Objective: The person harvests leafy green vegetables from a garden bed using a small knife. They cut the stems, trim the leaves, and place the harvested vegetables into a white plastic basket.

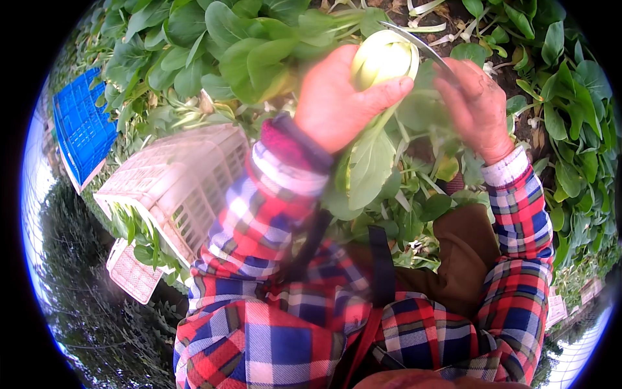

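My left hand [340, 104] grips a head of bok choy [384, 58], its pale cut base turned up and away from me and its green leaves hanging down below my wrist. Beside the base, my right hand [469, 104] is closed around a knife, its handle hidden in my fingers. The thin, curved metal blade [418, 41] lies along the right side of the bok choy's base, its tip reaching past the top. From this view I cannot tell whether the blade touches the stalks.
Leafy bok choy plants [262, 53] grow ahead and at the right [568, 121]. Cut stalks and loose leaves [423, 185] lie on the soil near my knees. To the left are a pale plastic crate [175, 170] with greens, a blue crate [85, 124] and a pink crate [133, 270].
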The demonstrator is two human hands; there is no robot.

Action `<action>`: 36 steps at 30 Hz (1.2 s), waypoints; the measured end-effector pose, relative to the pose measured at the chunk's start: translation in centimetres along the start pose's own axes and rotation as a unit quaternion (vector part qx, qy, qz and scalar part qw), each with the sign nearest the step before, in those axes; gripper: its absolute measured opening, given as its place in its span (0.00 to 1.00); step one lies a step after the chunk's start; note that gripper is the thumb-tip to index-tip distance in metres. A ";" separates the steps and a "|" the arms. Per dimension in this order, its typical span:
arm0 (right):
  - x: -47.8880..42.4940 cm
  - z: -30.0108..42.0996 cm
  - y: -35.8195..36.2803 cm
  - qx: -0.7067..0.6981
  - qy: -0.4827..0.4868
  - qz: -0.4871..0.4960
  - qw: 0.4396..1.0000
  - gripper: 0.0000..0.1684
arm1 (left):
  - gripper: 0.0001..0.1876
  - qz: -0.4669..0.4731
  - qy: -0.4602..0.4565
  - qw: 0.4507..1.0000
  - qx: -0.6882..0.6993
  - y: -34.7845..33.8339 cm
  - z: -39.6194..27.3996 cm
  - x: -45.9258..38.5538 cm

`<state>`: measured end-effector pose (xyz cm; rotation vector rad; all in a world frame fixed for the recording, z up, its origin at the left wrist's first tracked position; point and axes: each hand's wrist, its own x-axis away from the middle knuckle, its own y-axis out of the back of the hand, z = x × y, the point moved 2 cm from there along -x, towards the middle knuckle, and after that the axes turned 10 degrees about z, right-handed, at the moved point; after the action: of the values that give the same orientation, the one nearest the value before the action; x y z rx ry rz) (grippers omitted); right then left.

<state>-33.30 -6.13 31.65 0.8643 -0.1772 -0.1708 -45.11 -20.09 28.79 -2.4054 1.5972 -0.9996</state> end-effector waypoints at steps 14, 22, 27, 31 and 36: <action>0.9 -2.6 -2.6 -0.147 -0.234 0.055 0.959 0.14 | 0.22 0.130 0.037 0.989 0.060 -3.6 -1.2 0.7; 0.3 0.5 -1.0 -0.547 -0.248 0.064 0.797 0.15 | 0.17 0.093 -0.025 0.995 0.019 -1.9 1.0 0.5; 0.8 0.1 -1.5 -0.575 -0.282 0.075 0.764 0.18 | 0.24 0.104 0.078 0.991 0.014 -0.9 1.1 0.8; 1.6 -1.1 -0.6 -0.533 -0.316 0.101 0.778 0.20 | 0.36 -0.044 -0.002 0.847 -0.530 -0.1 0.6 1.5; 1.4 -0.2 -2.6 -0.540 -0.364 0.062 0.756 0.19 | 0.31 0.066 0.046 0.962 -0.261 -4.6 1.6 0.5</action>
<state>-32.08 -7.97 29.67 -0.4300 -0.7802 -0.4264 -40.47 -18.92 29.64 -2.5329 2.2610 -0.7472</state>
